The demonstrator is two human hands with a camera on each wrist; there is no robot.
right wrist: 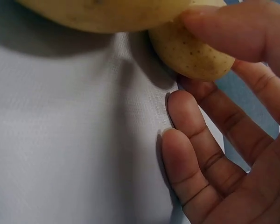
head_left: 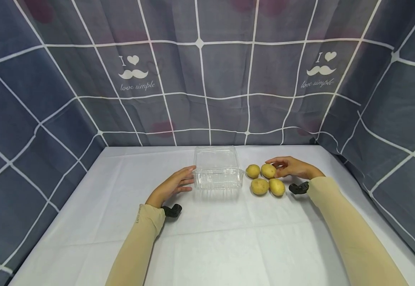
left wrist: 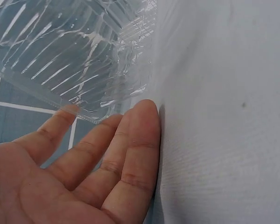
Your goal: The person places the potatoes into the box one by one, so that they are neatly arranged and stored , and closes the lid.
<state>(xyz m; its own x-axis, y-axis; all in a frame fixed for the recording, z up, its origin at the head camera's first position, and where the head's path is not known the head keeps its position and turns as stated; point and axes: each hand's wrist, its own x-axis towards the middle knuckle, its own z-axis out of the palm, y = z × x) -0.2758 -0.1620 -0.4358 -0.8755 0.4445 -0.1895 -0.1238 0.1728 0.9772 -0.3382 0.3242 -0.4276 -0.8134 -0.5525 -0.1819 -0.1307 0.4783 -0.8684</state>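
A clear plastic clamshell box [head_left: 218,179] stands on the table with its lid [head_left: 216,157] raised at the back. My left hand [head_left: 171,186] is at its left side, fingers nearly straight, fingertips right at the rim in the left wrist view. Right of the box lie several yellow potatoes in a tight group. My right hand [head_left: 294,168] holds the back right potato [head_left: 268,171] between thumb and fingers; in the right wrist view the thumb [right wrist: 233,32] lies over that potato [right wrist: 191,53]. The other fingers sit low by the cloth.
A back left potato [head_left: 252,171] and two front potatoes, a left one [head_left: 259,186] and a right one [head_left: 277,187], lie close to the held one. White cloth [head_left: 214,246] covers the table. Grey checked curtains [head_left: 225,71] hang behind and at both sides.
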